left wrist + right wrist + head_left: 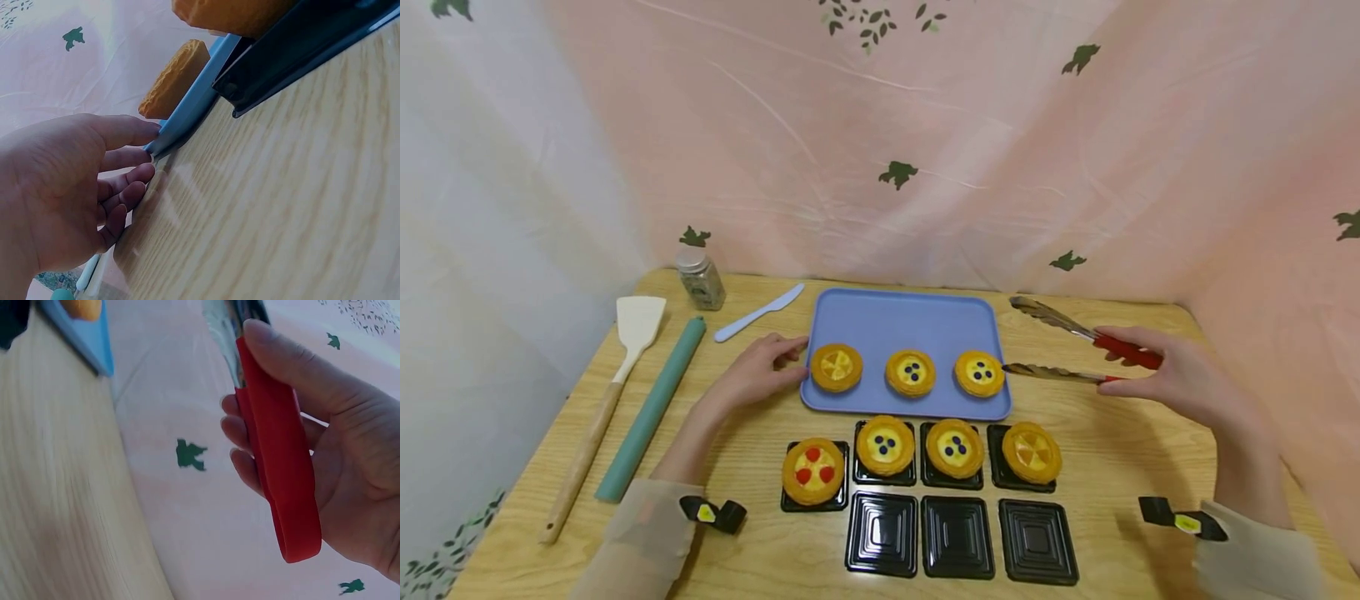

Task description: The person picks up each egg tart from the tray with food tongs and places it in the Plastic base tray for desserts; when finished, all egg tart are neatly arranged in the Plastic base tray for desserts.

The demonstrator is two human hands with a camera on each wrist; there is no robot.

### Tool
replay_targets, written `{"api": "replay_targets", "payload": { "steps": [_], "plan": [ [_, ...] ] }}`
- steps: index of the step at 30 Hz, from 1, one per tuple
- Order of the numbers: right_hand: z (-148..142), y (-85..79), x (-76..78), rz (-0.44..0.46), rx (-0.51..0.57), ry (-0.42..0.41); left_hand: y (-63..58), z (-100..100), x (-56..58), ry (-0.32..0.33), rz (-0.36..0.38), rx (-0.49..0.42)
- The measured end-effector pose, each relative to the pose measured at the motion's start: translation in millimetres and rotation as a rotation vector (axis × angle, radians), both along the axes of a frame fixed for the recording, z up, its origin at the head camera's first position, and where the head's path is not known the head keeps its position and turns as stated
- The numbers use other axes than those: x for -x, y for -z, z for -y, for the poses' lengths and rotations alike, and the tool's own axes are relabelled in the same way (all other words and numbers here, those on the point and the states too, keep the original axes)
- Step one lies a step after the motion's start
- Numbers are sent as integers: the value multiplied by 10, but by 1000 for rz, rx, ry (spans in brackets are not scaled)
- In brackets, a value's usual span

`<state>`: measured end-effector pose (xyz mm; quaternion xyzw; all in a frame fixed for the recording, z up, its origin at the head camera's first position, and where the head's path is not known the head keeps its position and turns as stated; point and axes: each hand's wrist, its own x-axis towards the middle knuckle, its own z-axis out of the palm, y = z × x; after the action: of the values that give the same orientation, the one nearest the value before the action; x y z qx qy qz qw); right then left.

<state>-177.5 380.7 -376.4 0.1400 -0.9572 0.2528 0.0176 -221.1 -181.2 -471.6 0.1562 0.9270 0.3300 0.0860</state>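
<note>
My right hand (1191, 383) holds tongs (275, 444) with red handles and metal arms. The tong arms stand apart, the nearer tip right at the blueberry-topped tart (979, 373) on the blue tray (902, 312). At the tray's left edge, my left hand (758, 371) touches the rim with its fingertips, the other fingers loosely bent in the left wrist view. Beside that hand sits a tart with yellow wedges (837, 367). Another blueberry-topped tart (910, 372) lies mid-tray.
In front, several tarts sit on black square trays, one topped with red pieces (813, 472). Three more black trays (883, 533) show ridged bottoms. On the left lie a spatula (638, 325), a green rolling pin (655, 408) and a plastic knife (760, 313), near a jar (702, 279).
</note>
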Motion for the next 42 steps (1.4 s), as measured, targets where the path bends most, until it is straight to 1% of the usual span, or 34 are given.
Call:
{"api": "replay_targets", "payload": {
  "steps": [1, 3, 7, 10, 15, 22, 27, 30, 37, 42],
  "plan": [
    [34, -9, 28, 3, -15, 3, 3, -1, 3, 0, -2, 0],
    [87, -3, 84, -6, -36, -29, 0, 0, 4, 0, -4, 0],
    [174, 62, 182, -42, -50, -101, 0, 4, 10, -5, -11, -3],
    [211, 114, 223, -54, -55, -127, 2, 1, 12, -5, -13, -2],
    [223, 156, 208, -34, -51, -140, -1, -7, 13, 7, -11, -8],
    [259, 242, 219, 58, -88, -144, -2, 19, -9, -12, -5, -1],
    [284, 260, 247, 52, -88, -175, 16, 24, -1, -3, -9, 3],
    [272, 264, 235, 64, -87, -182, 14, 3, 3, 0, -11, 5],
    [274, 280, 252, 92, -119, -176, 10, -2, -1, 2, -22, 3],
    [281, 302, 261, 105, -115, -185, 4, 1, -10, -3, -18, 1]
  ]
}}
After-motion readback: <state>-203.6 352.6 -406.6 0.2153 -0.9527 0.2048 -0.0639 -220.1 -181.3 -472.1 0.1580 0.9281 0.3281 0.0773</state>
